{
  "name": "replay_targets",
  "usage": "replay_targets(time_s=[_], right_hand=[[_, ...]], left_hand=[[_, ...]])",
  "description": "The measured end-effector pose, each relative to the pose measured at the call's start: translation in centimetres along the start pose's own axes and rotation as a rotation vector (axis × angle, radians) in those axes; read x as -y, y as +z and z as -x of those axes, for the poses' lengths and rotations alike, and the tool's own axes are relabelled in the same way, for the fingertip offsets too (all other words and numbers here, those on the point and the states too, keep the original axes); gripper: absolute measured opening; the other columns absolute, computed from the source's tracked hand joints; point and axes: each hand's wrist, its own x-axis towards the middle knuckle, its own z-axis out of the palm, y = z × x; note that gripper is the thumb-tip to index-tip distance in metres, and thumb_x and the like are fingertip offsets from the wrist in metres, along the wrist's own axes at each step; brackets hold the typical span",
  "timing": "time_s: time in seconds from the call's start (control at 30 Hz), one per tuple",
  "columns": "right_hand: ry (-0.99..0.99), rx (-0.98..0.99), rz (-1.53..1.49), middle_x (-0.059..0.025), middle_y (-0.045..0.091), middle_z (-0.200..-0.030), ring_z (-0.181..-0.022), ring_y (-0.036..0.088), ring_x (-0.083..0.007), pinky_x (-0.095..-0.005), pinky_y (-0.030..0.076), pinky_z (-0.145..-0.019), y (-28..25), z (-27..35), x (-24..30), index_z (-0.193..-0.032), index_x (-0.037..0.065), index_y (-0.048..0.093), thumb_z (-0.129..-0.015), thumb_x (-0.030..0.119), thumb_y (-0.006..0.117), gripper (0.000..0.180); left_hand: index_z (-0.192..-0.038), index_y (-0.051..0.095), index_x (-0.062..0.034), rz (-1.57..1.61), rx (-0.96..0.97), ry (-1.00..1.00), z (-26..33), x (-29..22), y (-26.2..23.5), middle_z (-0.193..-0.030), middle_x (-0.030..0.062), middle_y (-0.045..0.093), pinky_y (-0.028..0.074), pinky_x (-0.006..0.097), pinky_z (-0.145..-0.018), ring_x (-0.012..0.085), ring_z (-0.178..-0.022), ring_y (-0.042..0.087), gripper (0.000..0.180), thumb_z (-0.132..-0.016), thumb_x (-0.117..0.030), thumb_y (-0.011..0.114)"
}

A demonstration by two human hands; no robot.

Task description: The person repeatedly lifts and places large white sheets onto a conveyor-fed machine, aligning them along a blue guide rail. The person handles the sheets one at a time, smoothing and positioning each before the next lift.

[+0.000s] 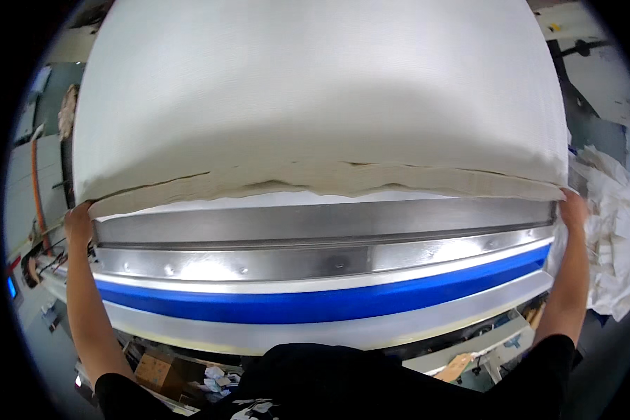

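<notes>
A broad sheet of white cloth (315, 77) fills the far part of the view. Along its near side runs a cream, wavy strip of the cloth's edge (280, 183), stretched from side to side. My left hand (80, 222) is closed on the left end of this strip. At the opposite end, my right hand (574, 208) grips the right corner, its fingers partly hidden by the cloth. Just below the strip lies a long metal bar (315, 222), with a shiny riveted metal plate (297, 263) in front of it.
A blue band (322, 306) and a pale front rail (329, 336) run across close to my body. Crumpled white cloth (612, 234) is heaped at the right. A cardboard box (159, 372) sits below the rail at the left, and an orange hose (38, 189) hangs farther left.
</notes>
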Motion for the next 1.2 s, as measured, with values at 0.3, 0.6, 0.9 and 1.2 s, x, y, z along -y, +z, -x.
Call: replay_targets(time_s=[0.3,0.6,0.9,1.2], right_hand=[[-0.159,-0.116,-0.069,-0.0178,0.063,-0.104,-0.097,0.059,-0.0362,-0.0434,0.046,-0.084,-1.2,2.2,-10.2,-0.114,0.012,0.06,-0.079,0.011,0.053,0.036],[-0.369,0.069,0.126,-0.0135,0.065,-0.094,-0.088,0.061,-0.0327,-0.0425,0.048,-0.079,5.5,11.7,-9.2,-0.101,0.014,0.066,-0.073,0.013,0.059,0.029],[-0.567,0.239,0.347,-0.012,0.066,-0.077,-0.073,0.063,-0.0322,-0.0444,0.05,-0.069,11.9,15.2,-7.6,-0.075,0.011,0.068,-0.074,0.018,0.057,0.013],[-0.506,0.219,0.494,-0.0142,0.064,-0.079,-0.079,0.062,-0.0336,-0.0455,0.049,-0.072,19.8,13.6,-12.3,-0.073,0.008,0.066,-0.083,0.024,0.052,0.023]], left_hand=[[-0.107,0.064,-0.0165,0.048,0.094,-0.114,6.9,6.0,-7.6,-0.104,0.0098,0.065,0.041,0.042,-0.092,0.0318,-0.099,0.059,0.032,-0.082,-0.008,0.046],[-0.106,0.066,-0.0169,-0.223,0.609,0.118,17.7,3.4,0.4,-0.106,0.007,0.065,0.041,0.044,-0.096,0.0255,-0.1,0.061,0.034,-0.077,-0.007,0.051],[-0.087,0.07,-0.0084,-0.33,0.797,0.242,21.1,0.5,9.0,-0.096,0.0092,0.069,0.052,0.038,-0.074,0.0269,-0.094,0.065,0.019,-0.07,-0.007,0.063],[-0.09,0.071,-0.0121,-0.353,0.637,-0.12,20.6,1.5,11.8,-0.098,0.0101,0.068,0.046,0.045,-0.077,0.0285,-0.091,0.065,0.022,-0.083,-0.024,0.053]])
